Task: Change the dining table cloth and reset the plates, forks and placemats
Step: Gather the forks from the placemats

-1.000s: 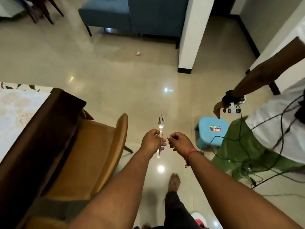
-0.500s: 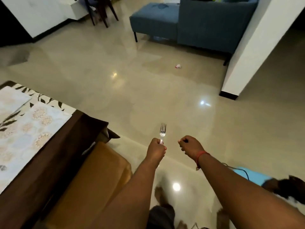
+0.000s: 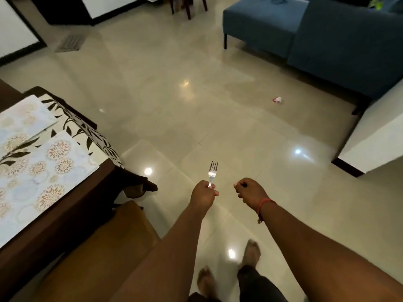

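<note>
One shiny silver metal fork (image 3: pixel 212 174) stands upright in the left hand (image 3: pixel 203 194), whose fingers curl round its handle, tines pointing up, out over the glossy beige tiled floor (image 3: pixel 174 101). Just beside it, apart from it, the right hand (image 3: pixel 250 190) has its fingers curled in; something small and dark shows at the fingertips, too small to tell. A red thread bracelet (image 3: pixel 262 206) circles that wrist. Two pale floral placemats (image 3: pixel 39 168) lie on the leaf-patterned white and brown tablecloth (image 3: pixel 82 129) at the left, well apart from the fork. One tan cushioned chair (image 3: pixel 98 247) sits at the table. No writing can be read
</note>
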The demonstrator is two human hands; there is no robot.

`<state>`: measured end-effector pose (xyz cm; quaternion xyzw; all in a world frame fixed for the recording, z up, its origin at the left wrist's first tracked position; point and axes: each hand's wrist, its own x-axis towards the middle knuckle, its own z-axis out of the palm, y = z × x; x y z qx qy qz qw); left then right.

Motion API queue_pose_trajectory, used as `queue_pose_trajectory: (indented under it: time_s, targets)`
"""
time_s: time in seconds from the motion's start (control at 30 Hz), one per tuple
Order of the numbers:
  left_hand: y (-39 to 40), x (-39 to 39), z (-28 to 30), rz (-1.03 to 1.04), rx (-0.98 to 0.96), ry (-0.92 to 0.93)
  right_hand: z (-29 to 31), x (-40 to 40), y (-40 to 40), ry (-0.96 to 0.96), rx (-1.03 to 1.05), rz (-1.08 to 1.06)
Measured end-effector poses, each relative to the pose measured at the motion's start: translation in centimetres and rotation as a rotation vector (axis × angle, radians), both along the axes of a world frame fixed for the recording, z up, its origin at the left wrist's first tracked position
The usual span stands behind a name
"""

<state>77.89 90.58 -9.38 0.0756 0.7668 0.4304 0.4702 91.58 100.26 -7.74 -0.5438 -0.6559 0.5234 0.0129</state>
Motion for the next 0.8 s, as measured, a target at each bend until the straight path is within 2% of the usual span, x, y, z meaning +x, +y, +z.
queue_pose_trajectory:
  time_s: [0.23,0.43,0.57,0.8]
  targets:
    - [8.4,-4.4,0.5,0.199,-0.023,0.013,0.5,-7.5,11.2,0.046,-0.01,0.186]
    - [12.5,-9.8,2.0,0.385,-0.008,0.032,2.1,-14.9,18.1,0.017,0.006,0.378]
    - [11.8,-15.9,2.0,0.567,0.018,0.028,2.3,-23.0,18.2,0.033,0.014,0.533]
    - [6.4,-29.7,1.0,0.806,0.059,-0.024,2.5,-39.6,12.8,0.037,0.026,0.805]
